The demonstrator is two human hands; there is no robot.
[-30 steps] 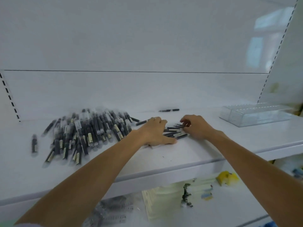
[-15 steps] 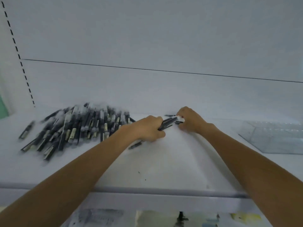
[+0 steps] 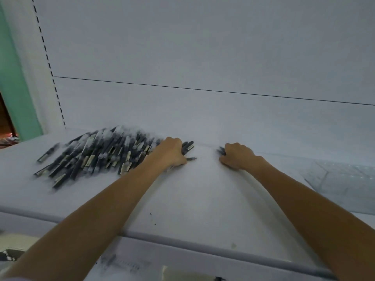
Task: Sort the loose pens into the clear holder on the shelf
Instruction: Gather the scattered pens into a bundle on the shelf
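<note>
Looks down from head height along two bare forearms onto a white laminate shelf. Half a second ago, both hands together on one bundle of pens; now drawn well apart, with bare shelf between them.

For the left hand: fingers curled tight over a small bundle of dark pens with clear caps, the ends poking out past the knuckles. Wrist low, heel of the hand down on the shelf, right beside the big loose heap of dark pens with pale labels spread out to its left. By its thumb side, a single dark pen lying flat on the shelf.

For the right hand: curled into a fist, knuckles up, resting on the shelf. At its left edge, a few dark pen tips, so apparently gripping a few pens. Impossible to tell how many.

At the far right of the same shelf, the clear plastic holder, blurred, well apart from both hands. Contents too blurred to tell.

Probably means the gathered bundle has just been split between the hands. Judged to be in the gathering step, with the carry to the holder not yet made and nearly the whole heap unsorted.
</note>
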